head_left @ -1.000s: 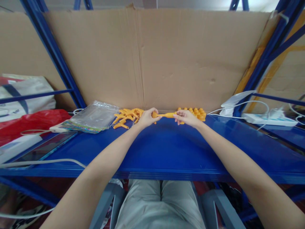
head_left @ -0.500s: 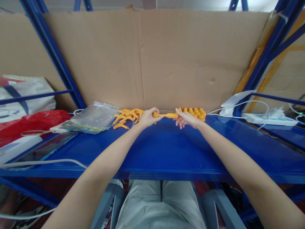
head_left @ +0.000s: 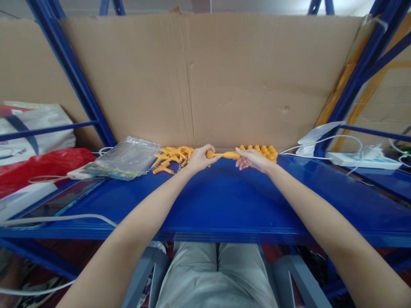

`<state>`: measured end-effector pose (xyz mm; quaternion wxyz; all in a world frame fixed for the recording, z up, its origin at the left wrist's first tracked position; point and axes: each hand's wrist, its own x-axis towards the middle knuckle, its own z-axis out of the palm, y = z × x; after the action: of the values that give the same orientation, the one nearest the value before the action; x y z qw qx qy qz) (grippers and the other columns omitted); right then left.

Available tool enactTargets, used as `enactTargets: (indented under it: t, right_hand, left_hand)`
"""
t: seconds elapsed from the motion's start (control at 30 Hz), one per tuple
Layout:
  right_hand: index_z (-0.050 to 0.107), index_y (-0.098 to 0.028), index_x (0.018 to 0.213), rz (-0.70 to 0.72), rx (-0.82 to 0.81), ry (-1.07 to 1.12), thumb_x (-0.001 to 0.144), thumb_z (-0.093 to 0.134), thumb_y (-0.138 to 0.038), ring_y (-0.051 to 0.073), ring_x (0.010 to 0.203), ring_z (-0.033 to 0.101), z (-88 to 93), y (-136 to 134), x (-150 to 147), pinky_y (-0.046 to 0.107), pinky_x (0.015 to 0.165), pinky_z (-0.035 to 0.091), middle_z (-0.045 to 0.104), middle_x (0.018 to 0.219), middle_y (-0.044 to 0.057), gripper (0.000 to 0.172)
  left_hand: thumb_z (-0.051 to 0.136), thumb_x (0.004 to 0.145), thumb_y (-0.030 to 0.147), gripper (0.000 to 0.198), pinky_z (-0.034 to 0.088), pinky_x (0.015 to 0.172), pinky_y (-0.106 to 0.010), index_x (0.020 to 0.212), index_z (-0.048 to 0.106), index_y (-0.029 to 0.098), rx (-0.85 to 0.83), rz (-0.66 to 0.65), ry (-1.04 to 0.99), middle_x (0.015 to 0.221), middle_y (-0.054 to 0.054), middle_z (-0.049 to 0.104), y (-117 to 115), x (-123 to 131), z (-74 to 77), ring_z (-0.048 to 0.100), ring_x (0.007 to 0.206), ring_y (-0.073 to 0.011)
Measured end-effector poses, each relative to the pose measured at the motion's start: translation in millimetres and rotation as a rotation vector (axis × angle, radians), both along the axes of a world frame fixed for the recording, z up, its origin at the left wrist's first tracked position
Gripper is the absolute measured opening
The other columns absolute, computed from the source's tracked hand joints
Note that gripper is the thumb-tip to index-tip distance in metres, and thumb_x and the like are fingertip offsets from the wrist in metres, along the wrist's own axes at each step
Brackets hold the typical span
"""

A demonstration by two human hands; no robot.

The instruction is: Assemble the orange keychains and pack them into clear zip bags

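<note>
Branched orange pieces point(head_left: 175, 152) lie just left of the left fingers point(head_left: 213, 160), which pinch the round end of a ridged orange piece point(head_left: 230, 155). The right fingers point(head_left: 243, 164), half-curled, meet its other end — grip unclear; slack there might let it tilt. Knobbed orange pieces point(head_left: 271, 155) sit beyond them.

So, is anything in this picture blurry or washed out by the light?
In the head view, the yellow piece in the left hand looks soft, its fine detail hard to read; same view, a faint sheen on the blue shelf towards the right; again the head view, pale brightness near the top right corner.
</note>
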<state>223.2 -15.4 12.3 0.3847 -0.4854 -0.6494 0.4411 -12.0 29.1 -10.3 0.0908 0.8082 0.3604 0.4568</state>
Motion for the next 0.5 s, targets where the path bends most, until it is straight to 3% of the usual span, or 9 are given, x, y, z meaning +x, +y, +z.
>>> enactTargets:
  t: [0.37,0.5]
  right_hand:
    - [0.063,-0.016,0.067,-0.055,-0.135,0.1,0.098,0.048,-0.047,0.013,0.051,0.057,5.9,-6,-8,0.026,0.053,0.047,0.065,0.061,0.008,0.046]
    - [0.061,-0.018,0.07,-0.132,-0.164,0.255,0.097,0.054,-0.041,0.012,0.054,0.059,10.2,-7,-12,0.025,0.059,0.051,0.066,0.063,0.006,0.036]
  left_hand:
    - [0.072,0.074,0.041,0.028,0.032,0.052,-0.02,0.083,0.057,0.02,-0.007,-0.01,0.021,0.062,0.007,0.049,3,-2,-0.7,0.044,0.055,-0.0088]
    - [0.073,0.074,0.041,0.037,0.038,0.054,-0.02,0.102,0.059,0.021,-0.033,0.008,0.019,0.072,0.005,0.057,4,-3,-0.4,0.051,0.056,-0.0087]
